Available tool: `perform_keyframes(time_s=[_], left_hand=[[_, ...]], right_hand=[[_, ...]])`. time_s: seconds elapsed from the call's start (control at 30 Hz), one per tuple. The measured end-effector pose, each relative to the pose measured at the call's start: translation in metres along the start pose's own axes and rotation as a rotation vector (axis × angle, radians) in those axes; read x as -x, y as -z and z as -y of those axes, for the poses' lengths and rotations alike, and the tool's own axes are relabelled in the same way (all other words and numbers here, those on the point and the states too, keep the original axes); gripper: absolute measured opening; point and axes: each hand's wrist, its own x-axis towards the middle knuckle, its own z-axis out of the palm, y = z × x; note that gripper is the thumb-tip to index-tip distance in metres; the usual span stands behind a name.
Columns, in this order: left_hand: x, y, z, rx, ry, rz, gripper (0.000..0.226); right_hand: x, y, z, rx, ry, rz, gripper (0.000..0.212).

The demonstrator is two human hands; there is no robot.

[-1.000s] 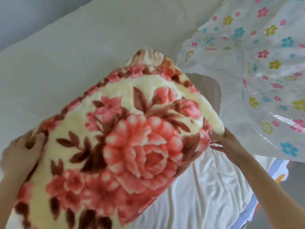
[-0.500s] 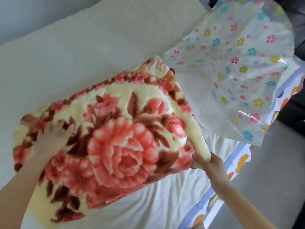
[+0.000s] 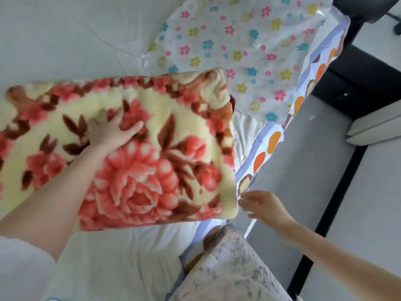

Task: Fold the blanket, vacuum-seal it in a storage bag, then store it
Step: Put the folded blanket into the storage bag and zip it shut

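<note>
blanket (image 3: 134, 148) lengthwise toward storage bag (image 3: 245, 51)

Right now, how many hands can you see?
2. The left hand lies flat on top of the flowery blanket; the right hand is open beside its corner.

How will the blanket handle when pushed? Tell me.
Probably soft and springy: the left hand presses into the plush blanket. Likely bulky, not stiff; its thick folded edge looks rounded, so it may sag or unfold if lifted by one corner. It should drag, not slide, on the wrinkled sheet.
</note>
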Motion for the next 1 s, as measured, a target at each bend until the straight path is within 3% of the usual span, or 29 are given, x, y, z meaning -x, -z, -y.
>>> perform_keyframes(time_s=[0.1,0.2,0.27,0.33,0.43,0.5,0.63,0.7,0.83,1.0], left_hand=[[0.016,-0.012,-0.014,-0.027,0.006,-0.009,0.090],[0.018,-0.014,-0.014,0.017,0.030,-0.019,0.091],[0.016,-0.011,-0.011,0.038,0.044,-0.011,0.090],[0.012,-0.011,-0.011,0.061,0.061,-0.021,0.090],[0.005,-0.016,-0.015,0.105,0.118,-0.096,0.090],[-0.002,-0.018,-0.020,0.133,0.180,-0.136,0.086],[-0.026,-0.017,-0.031,0.147,0.314,-0.175,0.089],[-0.038,-0.020,-0.035,0.136,0.327,-0.173,0.093],[-0.029,-0.038,-0.044,0.124,0.241,-0.190,0.097],[0.020,-0.064,-0.067,0.101,-0.036,-0.185,0.093]], right_hand=[[-0.005,0.032,0.053,0.178,0.173,-0.246,0.025],[-0.021,0.037,0.119,0.349,0.472,-0.417,0.040],[-0.052,0.030,0.163,0.519,0.665,-0.461,0.056],[-0.096,0.019,0.206,0.675,0.731,-0.420,0.072],[-0.170,0.006,0.258,0.922,0.677,-0.312,0.087],[-0.214,0.004,0.282,1.009,0.587,-0.154,0.094],[-0.261,0.003,0.296,0.808,0.321,0.342,0.083],[-0.264,0.003,0.281,0.816,0.312,0.325,0.073],[-0.234,0.003,0.207,0.630,0.374,0.093,0.043],[-0.167,0.034,0.120,0.339,0.230,0.070,0.051]])
